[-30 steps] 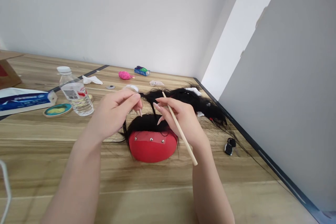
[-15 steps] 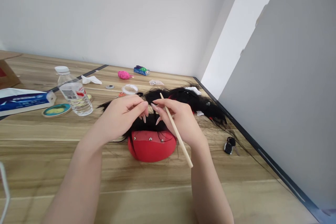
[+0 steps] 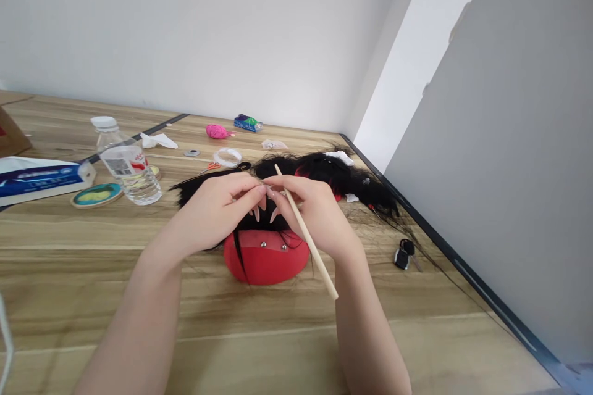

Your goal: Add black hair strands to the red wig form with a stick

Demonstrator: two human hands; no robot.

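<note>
My left hand is closed in a pinch over black hair; what lies between its fingertips is too small to make out. Its fingertips meet those of my right hand. A slim, pale wooden stick is held in my right hand, slanting down towards me across the palm side of the wrist. Under both hands sits a rounded red block with the black hair on top. A clear strip with shiny pin heads runs along its near side, and a loose lock hangs down over its left part.
Bundles of black hair lie behind my hands. To the left stand a water bottle, a round coaster and a blue-white box. Keys lie right. Further back are pink yarn and a tape ring.
My two hands have drawn together, so their fingertips now touch. A lock of hair has shifted over the left pin on the red block. The view has moved slightly.
</note>
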